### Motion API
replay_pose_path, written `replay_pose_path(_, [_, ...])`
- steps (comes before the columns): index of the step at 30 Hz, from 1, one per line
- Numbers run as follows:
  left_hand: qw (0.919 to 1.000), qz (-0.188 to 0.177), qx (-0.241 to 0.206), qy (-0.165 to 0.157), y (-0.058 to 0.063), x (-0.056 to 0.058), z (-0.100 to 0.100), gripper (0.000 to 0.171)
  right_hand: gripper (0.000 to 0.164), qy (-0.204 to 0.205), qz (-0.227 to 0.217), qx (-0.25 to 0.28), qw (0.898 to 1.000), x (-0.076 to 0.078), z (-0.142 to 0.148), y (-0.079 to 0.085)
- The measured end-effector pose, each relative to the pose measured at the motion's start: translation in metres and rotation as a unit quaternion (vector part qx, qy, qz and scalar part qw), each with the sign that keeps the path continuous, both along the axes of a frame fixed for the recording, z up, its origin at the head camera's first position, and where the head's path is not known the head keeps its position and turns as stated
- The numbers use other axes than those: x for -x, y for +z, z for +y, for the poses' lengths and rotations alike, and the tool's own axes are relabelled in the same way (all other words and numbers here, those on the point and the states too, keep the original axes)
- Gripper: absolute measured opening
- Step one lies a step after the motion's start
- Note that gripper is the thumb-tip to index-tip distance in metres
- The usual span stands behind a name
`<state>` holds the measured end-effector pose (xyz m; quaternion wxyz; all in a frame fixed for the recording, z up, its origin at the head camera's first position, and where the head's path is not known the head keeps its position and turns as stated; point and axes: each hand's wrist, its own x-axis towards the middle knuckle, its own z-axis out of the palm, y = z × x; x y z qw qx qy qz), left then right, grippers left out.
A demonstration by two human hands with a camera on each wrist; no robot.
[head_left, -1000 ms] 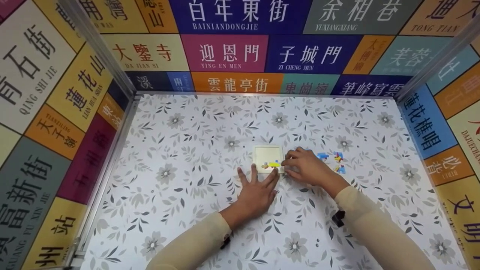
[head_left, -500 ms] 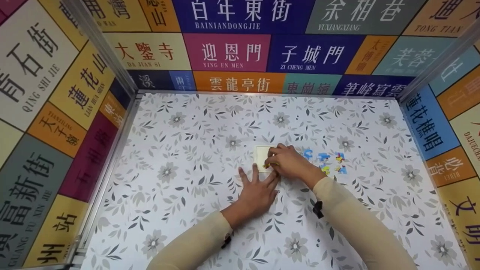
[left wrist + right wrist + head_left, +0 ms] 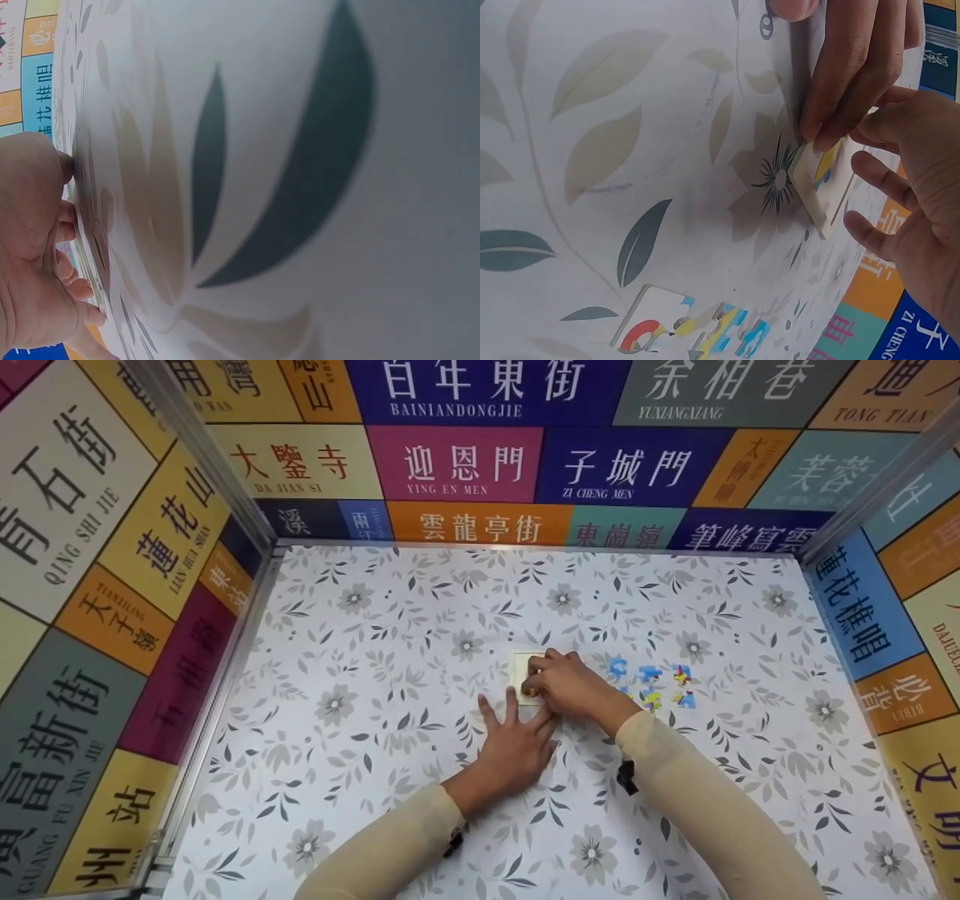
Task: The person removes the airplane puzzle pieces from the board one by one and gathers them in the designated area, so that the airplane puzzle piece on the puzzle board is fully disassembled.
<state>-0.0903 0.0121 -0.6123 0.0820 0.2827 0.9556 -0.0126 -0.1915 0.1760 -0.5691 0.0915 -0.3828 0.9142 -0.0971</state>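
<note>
A small cream puzzle tray [image 3: 517, 669] lies mid-table, partly covered by my hands. My left hand [image 3: 514, 754] rests flat at its near edge, fingers spread and straight, with fingertips touching the frame. Over the tray, my right hand [image 3: 571, 684] has curled fingers and pinches at a jigsaw piece; its fingertips are mostly hidden. In the right wrist view a yellow and blue jigsaw piece [image 3: 826, 163] shows inside the tray, beside the left fingertips. Only part of the left hand [image 3: 30, 240] appears in the left wrist view.
Several loose jigsaw pieces [image 3: 651, 700] in blue, yellow and red lie on the table right of the tray. A white floral cloth [image 3: 390, 660] covers the table. Panels with printed street names [image 3: 465, 465] stand at the back and both sides.
My right hand has moved left from beside the tray to over it, uncovering more loose pieces on the right. The left hand stays in place.
</note>
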Motion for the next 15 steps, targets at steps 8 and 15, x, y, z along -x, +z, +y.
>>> replay_pose_path(8, [1.0000, 0.000, 0.004, -0.001, 0.0023, -0.0007, -0.0002, 0.058, 0.021, -0.007, -0.010, 0.003, 1.000, -0.0013, -0.0024, 0.0028])
replay_pose_path(15, [0.9999, -0.009, -0.006, 0.002, 0.0024, -0.0005, 0.0000, 0.058, 0.019, -0.008, -0.001, -0.008, 1.000, -0.0020, -0.0046, 0.0021])
